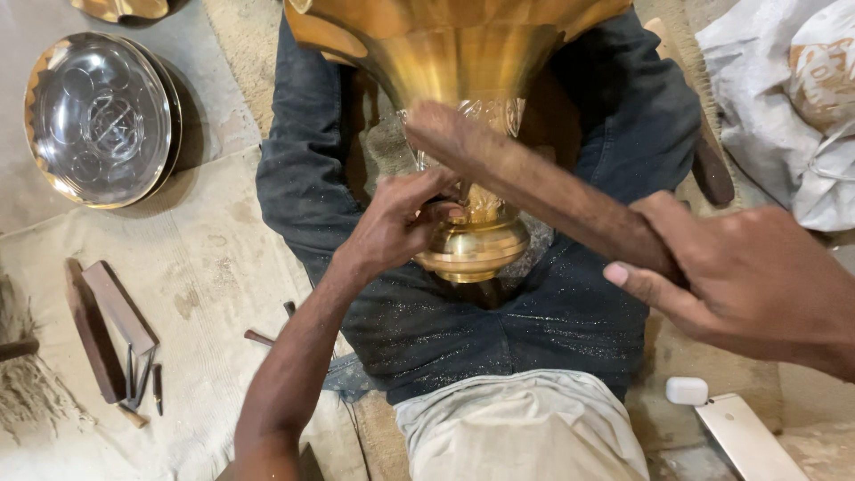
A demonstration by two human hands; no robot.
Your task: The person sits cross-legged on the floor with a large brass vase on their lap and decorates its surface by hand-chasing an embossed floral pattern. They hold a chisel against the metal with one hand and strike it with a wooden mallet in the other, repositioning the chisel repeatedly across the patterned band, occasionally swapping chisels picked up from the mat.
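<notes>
A large brass vessel point(463, 62) with a flared body and a round foot point(474, 249) lies on my lap between my legs. My left hand point(396, 223) pinches something small against the engraved neck of the vessel; what it pinches is hidden by the fingers. My right hand point(739, 276) grips the end of a wooden mallet point(525, 183), a brown stick that slants up and left so that its far end is over the vessel's neck.
A round metal plate point(98, 116) lies at the upper left on the cloth-covered floor. Wooden blocks and small chisels point(116, 334) lie at the left. A white sack point(784, 98) sits at the upper right. A phone point(748, 441) and a small white case point(687, 390) lie at the lower right.
</notes>
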